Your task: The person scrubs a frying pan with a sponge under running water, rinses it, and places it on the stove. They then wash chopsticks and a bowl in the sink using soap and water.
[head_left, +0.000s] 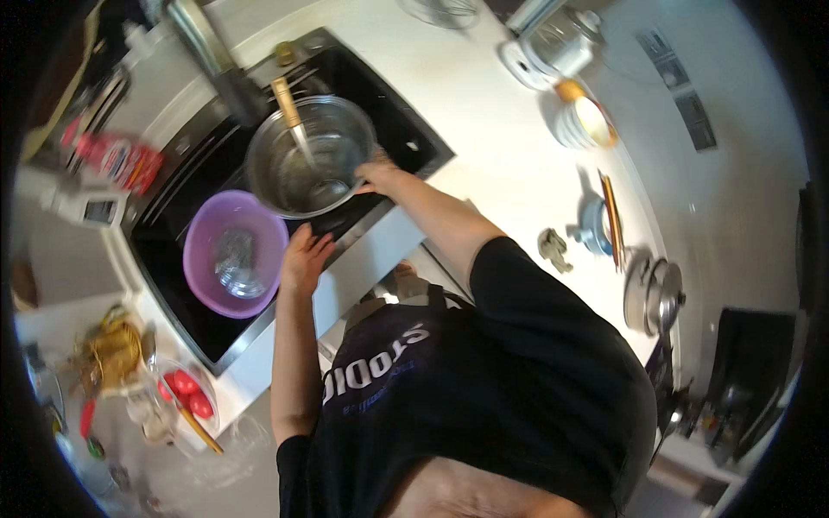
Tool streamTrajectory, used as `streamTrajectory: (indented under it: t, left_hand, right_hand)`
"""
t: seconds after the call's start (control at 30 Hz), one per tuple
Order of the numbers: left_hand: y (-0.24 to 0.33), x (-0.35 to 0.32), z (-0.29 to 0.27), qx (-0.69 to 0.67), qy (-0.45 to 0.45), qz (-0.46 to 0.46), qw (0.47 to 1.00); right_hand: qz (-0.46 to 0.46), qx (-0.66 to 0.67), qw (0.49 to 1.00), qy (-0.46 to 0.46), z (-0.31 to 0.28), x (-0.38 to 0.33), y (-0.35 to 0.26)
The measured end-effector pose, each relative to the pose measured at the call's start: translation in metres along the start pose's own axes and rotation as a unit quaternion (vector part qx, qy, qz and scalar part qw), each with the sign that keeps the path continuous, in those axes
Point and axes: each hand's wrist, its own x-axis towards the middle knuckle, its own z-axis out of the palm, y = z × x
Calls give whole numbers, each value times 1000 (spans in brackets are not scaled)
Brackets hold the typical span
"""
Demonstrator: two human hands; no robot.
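Gripping the rim of a steel pot [309, 168], the right hand [377, 175] is clamped on its near edge and is holding it over the black sink [393, 112]. The left hand [304, 255] is lying open and flat, fingers spread, on the sink's front rim just beside a purple plastic bowl [231, 252]; it is grasping nothing. The pot is sitting under the tap [207, 47], and a wooden-handled utensil [294, 121] is leaning inside it, its metal end down near the bottom. A little water seems to be shining in the pot, though I cannot tell if the tap is running. Judging from this, the washing is only partly along: the pot is in the sink with the utensil inside, and a crumpled silvery scouring pad [233, 263] is waiting untouched in the purple bowl.

Around the sink, a white tabletop [492, 129] is curving off to the right, carrying a stack of bowls [585, 123], a small blue cup with chopsticks [611, 216] across it, a crumpled cloth [553, 249] and a steel lidded pot [654, 296]. On the left, a glass bowl of red tomatoes [186, 395] is sitting beside some clutter. The room is looking like a small home kitchen.
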Motion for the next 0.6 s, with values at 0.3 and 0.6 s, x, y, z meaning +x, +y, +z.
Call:
streamTrajectory:
  t: [0.3,0.6]
  left_hand:
    - [-6,36,-11,-29,-41,-10,999]
    - [7,-33,-22,60,-55,68,994]
  right_hand:
    - [-151,-195,969,10,-41,-2,-10]
    - [-192,293,905,242,-318,-108,-68]
